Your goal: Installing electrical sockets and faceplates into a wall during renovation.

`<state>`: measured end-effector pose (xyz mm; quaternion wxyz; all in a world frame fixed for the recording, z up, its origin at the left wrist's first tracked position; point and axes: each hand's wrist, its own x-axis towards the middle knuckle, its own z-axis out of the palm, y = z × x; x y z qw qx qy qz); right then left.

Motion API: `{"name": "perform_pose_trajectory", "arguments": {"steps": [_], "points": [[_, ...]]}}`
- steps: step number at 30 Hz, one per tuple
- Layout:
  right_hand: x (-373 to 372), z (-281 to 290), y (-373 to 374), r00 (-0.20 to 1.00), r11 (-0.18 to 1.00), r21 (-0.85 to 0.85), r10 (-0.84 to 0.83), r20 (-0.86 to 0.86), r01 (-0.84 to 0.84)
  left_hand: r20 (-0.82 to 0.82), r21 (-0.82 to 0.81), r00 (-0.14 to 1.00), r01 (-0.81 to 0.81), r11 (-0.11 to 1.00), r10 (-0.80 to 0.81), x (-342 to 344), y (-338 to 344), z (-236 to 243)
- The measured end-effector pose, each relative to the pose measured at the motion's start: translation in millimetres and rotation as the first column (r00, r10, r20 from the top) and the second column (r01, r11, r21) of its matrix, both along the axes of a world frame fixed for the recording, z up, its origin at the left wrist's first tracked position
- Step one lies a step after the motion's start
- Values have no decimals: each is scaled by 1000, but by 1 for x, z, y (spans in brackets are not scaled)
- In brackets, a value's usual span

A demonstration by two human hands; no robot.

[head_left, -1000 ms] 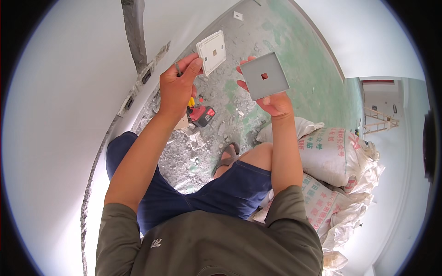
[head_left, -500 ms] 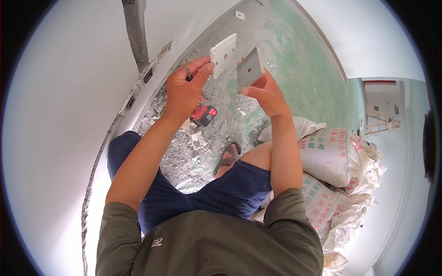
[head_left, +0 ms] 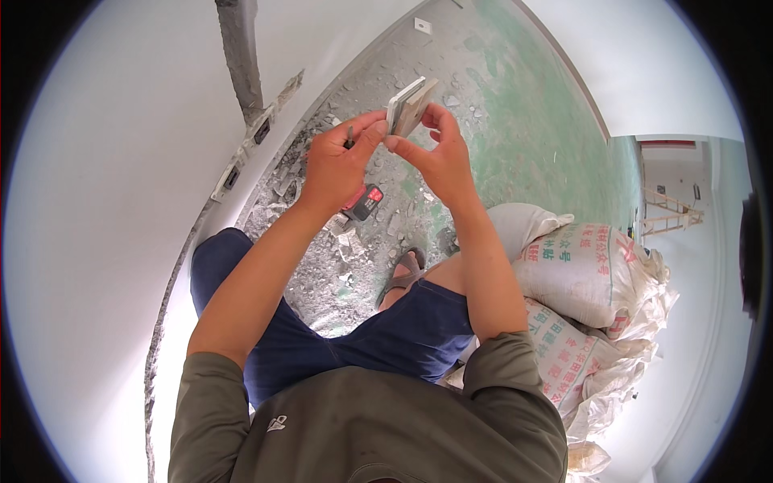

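My left hand (head_left: 338,165) grips a thin white square plate (head_left: 394,108) by its lower edge, with a small dark object (head_left: 349,138) among its fingers, too hidden to name. My right hand (head_left: 439,165) has its fingers on a greyish square plate (head_left: 416,111), seen nearly edge-on and lying against or very close beside the white one; whether they touch all over cannot be told. The two hands meet over the floor, above my bent legs.
A red and black power tool (head_left: 364,201) lies in grey rubble below. Stuffed sacks (head_left: 564,274) are piled at my right, a wooden ladder (head_left: 668,211) beyond. The left wall has a chiselled groove and recessed boxes (head_left: 259,130). A white plate (head_left: 423,26) sits farther off.
Both hands have moved inward, and the plates, earlier held apart, are now together. The grey plate has turned from facing up to nearly edge-on.
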<state>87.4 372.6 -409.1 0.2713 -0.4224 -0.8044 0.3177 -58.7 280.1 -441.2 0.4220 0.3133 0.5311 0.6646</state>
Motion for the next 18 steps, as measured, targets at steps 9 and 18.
{"name": "perform_pose_trajectory", "arguments": {"steps": [9, 18], "points": [[0, -4, 1, 998, 999, 51, 13, 54, -15, -42, 37, 999, 33, 999, -32, 2, 0, -2], [1, -7, 3, 1000, 997, -69, 19, 17, -18, -82, -23, 996, 31, 999, -33, 2, -1, -2]]}}
